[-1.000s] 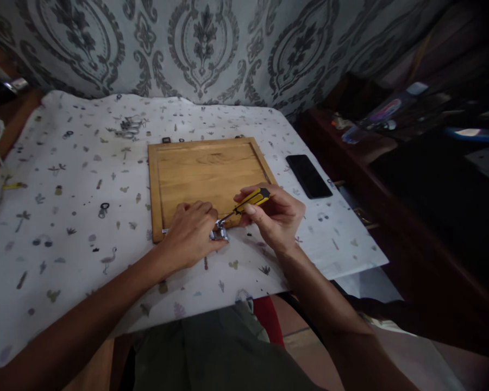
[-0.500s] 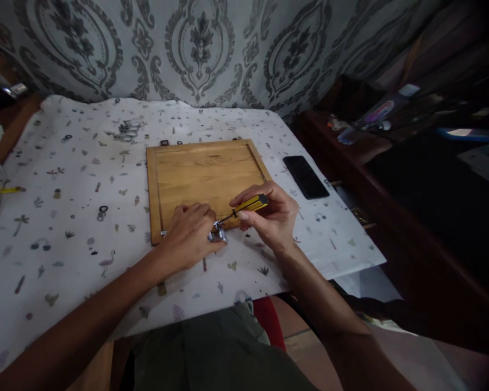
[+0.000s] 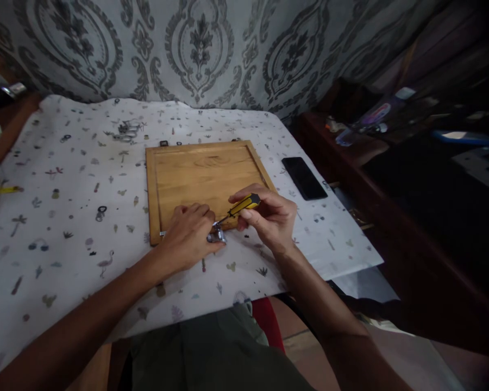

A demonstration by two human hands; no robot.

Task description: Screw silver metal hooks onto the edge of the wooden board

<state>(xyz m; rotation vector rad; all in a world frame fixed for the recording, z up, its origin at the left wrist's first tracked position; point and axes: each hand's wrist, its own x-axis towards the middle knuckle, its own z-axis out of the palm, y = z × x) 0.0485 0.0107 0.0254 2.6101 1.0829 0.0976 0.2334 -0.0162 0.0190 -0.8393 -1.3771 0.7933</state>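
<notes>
Head view: white printed tablecloth (image 3: 71,277) supports a framed, rectangular wooden panel (image 3: 204,174). A clear plastic bottle (image 3: 377,119), at far right, carries a coloured label; its writing is too blurred to read. A black rectangular phone (image 3: 304,178) lies right of the panel. My right hand (image 3: 271,217) is clamped, thumb against fingers, on a yellow-and-black-handled screwdriver (image 3: 244,205), its tip angled down-left at the silver metal hinge (image 3: 217,235). The hinge sits at the panel's near edge, against my left hand (image 3: 189,236); with fingertips hidden, I cannot tell whether that grip is closed. Relative to half a second ago, the handle sits slightly farther left within my right hand; the hinge holds position.
</notes>
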